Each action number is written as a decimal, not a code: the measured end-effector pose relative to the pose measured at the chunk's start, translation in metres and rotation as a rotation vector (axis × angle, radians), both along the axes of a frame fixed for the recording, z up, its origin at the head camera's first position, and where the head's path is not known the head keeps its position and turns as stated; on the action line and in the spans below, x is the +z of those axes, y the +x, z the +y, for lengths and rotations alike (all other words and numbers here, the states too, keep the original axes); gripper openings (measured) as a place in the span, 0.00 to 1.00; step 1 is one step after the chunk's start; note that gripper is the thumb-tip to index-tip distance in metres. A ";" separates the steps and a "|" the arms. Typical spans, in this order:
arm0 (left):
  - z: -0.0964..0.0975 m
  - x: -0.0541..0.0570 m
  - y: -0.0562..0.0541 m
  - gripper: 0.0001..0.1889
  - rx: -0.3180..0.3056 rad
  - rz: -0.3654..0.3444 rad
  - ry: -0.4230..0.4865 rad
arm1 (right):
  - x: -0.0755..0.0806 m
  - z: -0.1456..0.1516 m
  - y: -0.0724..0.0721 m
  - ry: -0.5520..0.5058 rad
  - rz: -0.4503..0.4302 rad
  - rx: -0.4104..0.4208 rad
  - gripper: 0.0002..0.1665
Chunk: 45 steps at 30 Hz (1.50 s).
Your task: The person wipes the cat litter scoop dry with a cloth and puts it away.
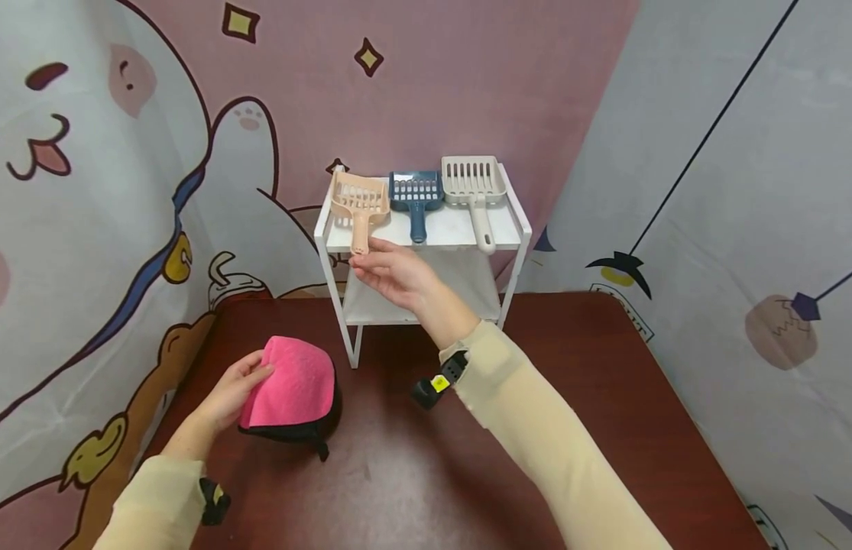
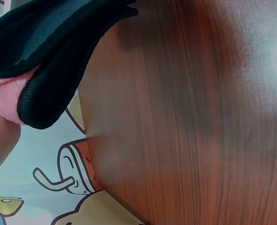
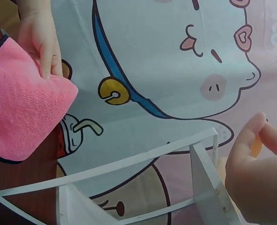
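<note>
My left hand (image 1: pixel 222 397) pinches a folded cloth, pink on one face and black on the other (image 1: pixel 295 382), above the table; its black side (image 2: pixel 54 70) fills the corner of the left wrist view. With thumb and fingertips, my right hand (image 1: pixel 401 279) grips the handle end of a peach litter scoop (image 1: pixel 360 195), whose slotted head is at the left of a white rack's top (image 1: pixel 432 233). A dark blue litter scoop (image 1: pixel 416 202) lies in the middle, and a larger off-white litter scoop (image 1: pixel 474 183) at the right.
The white rack has a lower shelf (image 1: pixel 419 294) and stands at the back of the dark red wooden table (image 1: pixel 370 489). Behind it and along both sides hangs a cartoon-printed cloth backdrop (image 1: pixel 453 84). Raised rails edge the rack's top on the left and right.
</note>
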<state>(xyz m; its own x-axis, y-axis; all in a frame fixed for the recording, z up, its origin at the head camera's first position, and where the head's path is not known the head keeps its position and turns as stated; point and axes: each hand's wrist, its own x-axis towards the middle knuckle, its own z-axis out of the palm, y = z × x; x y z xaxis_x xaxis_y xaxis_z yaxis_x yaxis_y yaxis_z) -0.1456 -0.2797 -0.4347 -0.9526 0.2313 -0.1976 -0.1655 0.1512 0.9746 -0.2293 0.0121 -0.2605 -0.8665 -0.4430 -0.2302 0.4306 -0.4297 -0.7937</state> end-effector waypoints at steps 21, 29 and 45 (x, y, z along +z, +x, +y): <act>0.002 0.001 -0.001 0.11 0.009 0.000 0.020 | -0.005 0.002 -0.001 0.138 -0.001 0.130 0.26; 0.002 0.008 -0.003 0.11 0.045 0.013 -0.002 | -0.013 0.025 0.008 0.164 0.028 0.189 0.28; 0.035 -0.004 -0.022 0.18 0.091 0.219 -0.431 | -0.072 0.117 0.027 0.139 -0.002 0.235 0.17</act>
